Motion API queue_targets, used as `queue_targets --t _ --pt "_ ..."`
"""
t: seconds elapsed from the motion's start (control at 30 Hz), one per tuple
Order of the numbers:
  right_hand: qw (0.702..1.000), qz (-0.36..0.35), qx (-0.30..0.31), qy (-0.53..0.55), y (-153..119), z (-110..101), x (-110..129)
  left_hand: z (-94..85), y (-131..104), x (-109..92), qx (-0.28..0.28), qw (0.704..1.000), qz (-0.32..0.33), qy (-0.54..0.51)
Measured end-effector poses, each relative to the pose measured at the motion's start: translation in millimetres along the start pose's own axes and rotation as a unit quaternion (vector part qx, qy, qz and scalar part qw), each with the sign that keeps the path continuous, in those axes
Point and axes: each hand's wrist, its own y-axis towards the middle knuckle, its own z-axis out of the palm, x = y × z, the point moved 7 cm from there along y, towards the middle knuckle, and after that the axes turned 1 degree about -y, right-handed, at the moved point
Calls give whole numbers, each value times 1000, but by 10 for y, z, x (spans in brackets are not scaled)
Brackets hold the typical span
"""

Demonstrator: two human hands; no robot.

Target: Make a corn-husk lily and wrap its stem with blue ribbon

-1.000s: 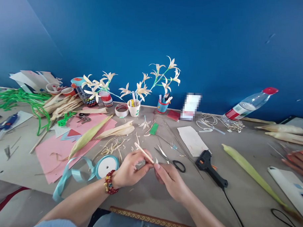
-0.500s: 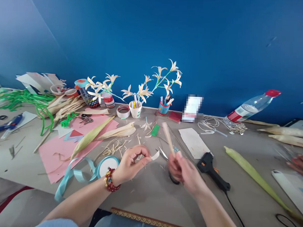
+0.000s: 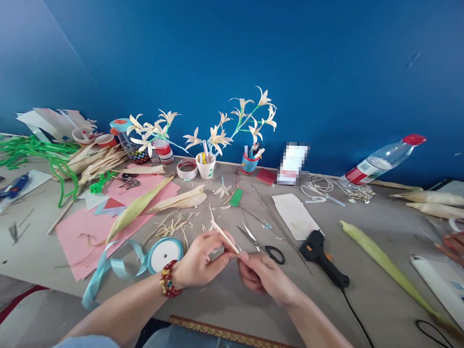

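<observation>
My right hand [image 3: 264, 277] is closed, its thumb and fingers pinching the near end of a thin pale stick [image 3: 225, 235]. The stick slants up and left across the fingertips of my left hand [image 3: 204, 259]. That hand is also closed, thumb against fingers; what lies between them is hidden. Just beyond my hands are black-handled scissors [image 3: 274, 253], with their blades pointing away to the left. A roll of light blue ribbon [image 3: 164, 254] lies beside my left wrist. To the right of my right hand is a black glue gun [image 3: 324, 261].
Pale husk flowers [image 3: 218, 138] rise from a white cup [image 3: 205, 168] by the blue wall. Pink paper [image 3: 75, 247], dry husks [image 3: 181, 199] and green stems [image 3: 38, 149] spread left. A plastic bottle [image 3: 384, 161] leans at the right, and another person's hand [image 3: 460, 248] is at the right edge.
My right hand has moved left and brought the stick down from upright to slanting over my left hand. The small white petal-like piece in my left fingers is no longer visible. The scissors are now uncovered.
</observation>
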Motion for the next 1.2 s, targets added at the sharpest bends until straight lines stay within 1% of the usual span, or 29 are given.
queue_targets --t 0.07,0.1,0.13,0.17,0.2,0.23,0.27,0.3,0.33,0.37,0.4,0.43,0.5,0.57,0.63,0.73,0.8,0.87,0.93,0.97,1.03,1.1,1.2 --pt "996 17 66 62 -59 15 -45 -22 15 16 -4 1000 -3 0" --pt "992 6 99 80 -96 10 -39 -43 26 38 -12 1000 -12 4" --pt "987 -20 126 96 -133 -9 -7 -67 36 64 -22 999 -25 8" --pt "983 -49 137 109 -160 -50 36 -89 45 91 -31 999 -38 10" --pt "983 -81 116 116 -171 -125 89 -105 51 113 -38 998 -52 8" --pt "985 -117 55 117 -169 -242 153 -112 56 127 -39 997 -62 3" --pt "983 -148 -29 101 -172 -371 216 -106 59 133 -34 997 -69 -3" --pt "975 -180 -114 69 -192 -477 292 -91 61 130 -24 997 -72 -12" --pt "961 -209 -182 21 -223 -534 377 -68 62 121 -10 997 -74 -19" --pt "946 -234 -222 -39 -249 -532 464 -40 63 112 8 997 -77 -26" --pt "932 -254 -237 -101 -263 -486 543 -9 63 102 26 996 -79 -32" --pt "923 -265 -229 -158 -261 -412 599 19 63 91 44 995 -80 -38" --pt "918 -262 -187 -230 -233 -267 634 57 68 73 68 993 -81 -46" --pt "928 -234 -146 -250 -199 -190 596 65 76 68 79 992 -83 -44" --pt "941 -206 -119 -241 -169 -172 542 54 79 78 80 992 -91 -40" --pt "956 -182 -87 -211 -122 -167 473 40 67 105 74 990 -106 -51" --pt "965 -177 -79 -177 -92 -161 442 37 49 134 53 988 -121 -85" --pt "969 -182 -98 -136 -73 -167 425 49 21 177 18 978 -143 -150" --pt "967 -189 -140 -101 -66 -188 412 80 -9 213 -17 965 -155 -213" --pt "964 -192 -163 -90 -66 -199 402 95 -20 219 -33 962 -151 -225" --pt "957 -191 -200 -83 -68 -213 378 95 -35 210 -67 969 -124 -202" --pt "953 -187 -219 -90 -67 -216 351 68 -48 192 -102 977 -96 -159" --pt "949 -188 -230 -109 -76 -220 327 33 -53 185 -119 980 -81 -134"
